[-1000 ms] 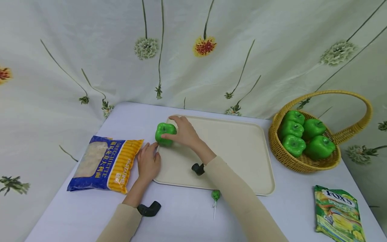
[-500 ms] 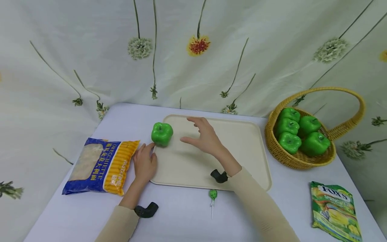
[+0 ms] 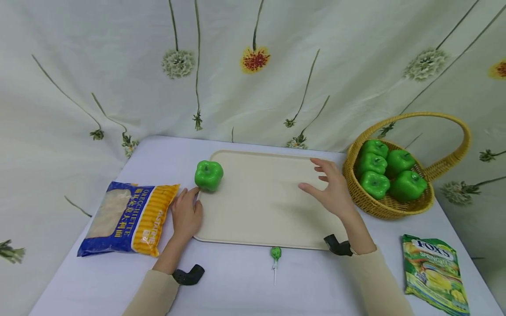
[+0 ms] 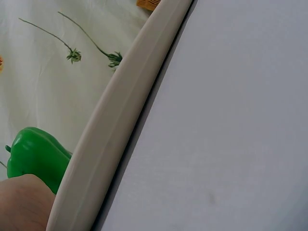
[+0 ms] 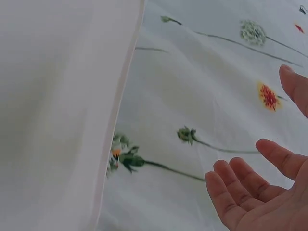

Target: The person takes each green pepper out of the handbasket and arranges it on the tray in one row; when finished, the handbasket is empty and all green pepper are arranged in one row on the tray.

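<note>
A green bell pepper (image 3: 208, 175) stands in the back left corner of a cream tray (image 3: 265, 197). My left hand (image 3: 187, 213) rests along the tray's left edge, between it and a pasta bag (image 3: 128, 218), fingertips just below the pepper. In the left wrist view the pepper (image 4: 38, 156) shows past the tray rim (image 4: 115, 110). Over the tray's right side hovers my right hand (image 3: 332, 188), thumb and fingers spread with nothing between them. Just right of it, a wicker basket (image 3: 365, 202) holds several more green peppers (image 3: 407, 185). The right wrist view shows the hand's loosely bent fingers (image 5: 240, 192).
A green lollipop (image 3: 275, 253) lies in front of the tray, its white stick toward me. At the front right lies a green Fox's candy bag (image 3: 435, 272). The basket's tall handle (image 3: 454, 118) arches up at the right. A flowered cloth (image 3: 253, 101) hangs behind the table.
My right hand has let go of the pepper at the tray's back left corner and swung right, toward the basket. The left hand stays by the tray's edge. The head view has shifted slightly.
</note>
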Tool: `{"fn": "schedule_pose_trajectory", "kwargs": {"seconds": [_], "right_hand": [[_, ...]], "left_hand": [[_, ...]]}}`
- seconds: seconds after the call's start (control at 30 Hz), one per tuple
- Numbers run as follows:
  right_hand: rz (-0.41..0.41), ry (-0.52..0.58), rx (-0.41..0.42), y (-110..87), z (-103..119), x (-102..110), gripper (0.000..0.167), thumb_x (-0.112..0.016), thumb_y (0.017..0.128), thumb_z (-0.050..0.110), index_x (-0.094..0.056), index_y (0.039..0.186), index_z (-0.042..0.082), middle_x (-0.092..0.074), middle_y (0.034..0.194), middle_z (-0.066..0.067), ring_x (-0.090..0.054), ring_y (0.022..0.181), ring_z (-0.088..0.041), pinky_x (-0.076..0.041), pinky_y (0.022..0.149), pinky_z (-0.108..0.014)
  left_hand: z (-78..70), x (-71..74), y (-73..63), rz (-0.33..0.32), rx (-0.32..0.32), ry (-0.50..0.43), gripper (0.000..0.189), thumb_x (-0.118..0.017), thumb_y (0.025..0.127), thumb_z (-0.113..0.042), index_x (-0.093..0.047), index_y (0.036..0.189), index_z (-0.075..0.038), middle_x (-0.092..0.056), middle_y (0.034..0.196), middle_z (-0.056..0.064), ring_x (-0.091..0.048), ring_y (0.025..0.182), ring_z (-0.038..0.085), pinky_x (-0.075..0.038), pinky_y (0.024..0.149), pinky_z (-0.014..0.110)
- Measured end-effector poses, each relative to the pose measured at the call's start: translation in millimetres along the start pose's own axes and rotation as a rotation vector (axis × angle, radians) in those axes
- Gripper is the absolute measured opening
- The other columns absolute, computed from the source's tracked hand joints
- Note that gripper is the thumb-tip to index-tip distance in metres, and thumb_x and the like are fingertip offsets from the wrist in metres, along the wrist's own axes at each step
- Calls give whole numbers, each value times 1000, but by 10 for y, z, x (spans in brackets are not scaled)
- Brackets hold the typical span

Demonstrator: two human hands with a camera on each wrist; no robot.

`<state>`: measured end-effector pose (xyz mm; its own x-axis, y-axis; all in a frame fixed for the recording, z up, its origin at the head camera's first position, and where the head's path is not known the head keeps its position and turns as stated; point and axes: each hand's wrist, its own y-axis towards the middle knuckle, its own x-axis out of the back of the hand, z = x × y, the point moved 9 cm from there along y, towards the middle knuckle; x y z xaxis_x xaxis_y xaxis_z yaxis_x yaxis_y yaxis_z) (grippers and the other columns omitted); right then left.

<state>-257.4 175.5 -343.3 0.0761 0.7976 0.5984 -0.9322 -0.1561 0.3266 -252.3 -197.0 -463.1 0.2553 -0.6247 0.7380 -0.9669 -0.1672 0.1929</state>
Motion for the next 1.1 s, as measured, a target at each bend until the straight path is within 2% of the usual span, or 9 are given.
{"fn": "schedule_pose_trajectory", "kwargs": {"seconds": [0.07,0.2,0.3,0.4,0.5,0.7,0.83,1.1], "right_hand": [[-46,-25,-10,-63,-83,185,70,-80,81,15,-47,141,4,-48,137,-20,-51,121,-35,-49,98,-48],[-163,-89,-15,-185,-232,565,67,-79,80,11,-48,139,0,-49,133,-23,-53,117,-36,-45,93,-21],[-252,-121,-45,-275,-354,839,67,-79,80,10,-49,139,0,-51,132,-24,-53,115,-36,-39,86,-8],[-317,-136,-119,-360,-506,1070,68,-78,82,13,-47,142,3,-49,134,-22,-53,115,-33,-39,85,-9],[-358,-138,-219,-428,-669,1245,70,-76,85,19,-43,146,6,-44,141,-18,-49,120,-31,-43,92,-16],[-394,-117,-382,-536,-919,1452,72,-71,89,24,-36,151,16,-38,150,-10,-44,128,-28,-43,100,-28],[-374,-115,-409,-580,-1013,1512,74,-70,89,25,-33,153,18,-35,153,-10,-42,131,-30,-43,102,-32],[-305,-129,-400,-594,-1127,1522,77,-68,91,23,-27,155,15,-32,155,-17,-40,132,-36,-43,106,-37]], "left_hand": [[11,-3,2,0,1,3,40,-46,96,-5,-52,135,3,-53,140,23,-30,143,43,-14,118,60],[20,-4,4,0,1,7,40,-46,96,-6,-52,135,3,-53,140,23,-30,143,43,-14,118,60],[18,2,2,-2,3,6,40,-46,96,-6,-52,135,3,-52,140,23,-30,143,43,-14,118,59],[11,9,-3,-3,2,4,40,-46,97,-6,-51,135,3,-52,140,24,-29,143,43,-14,118,60],[9,15,-8,-7,0,0,40,-46,96,-5,-52,135,3,-52,140,24,-30,143,43,-14,118,60],[9,13,-14,-10,-8,-1,40,-46,96,-5,-52,135,4,-53,139,24,-30,142,43,-14,117,60],[7,6,-15,-4,-4,2,40,-45,97,-6,-51,135,4,-52,140,24,-30,143,43,-14,118,60],[-7,4,-16,5,2,4,41,-45,97,-6,-51,136,4,-52,140,25,-30,143,43,-14,118,60]]}}
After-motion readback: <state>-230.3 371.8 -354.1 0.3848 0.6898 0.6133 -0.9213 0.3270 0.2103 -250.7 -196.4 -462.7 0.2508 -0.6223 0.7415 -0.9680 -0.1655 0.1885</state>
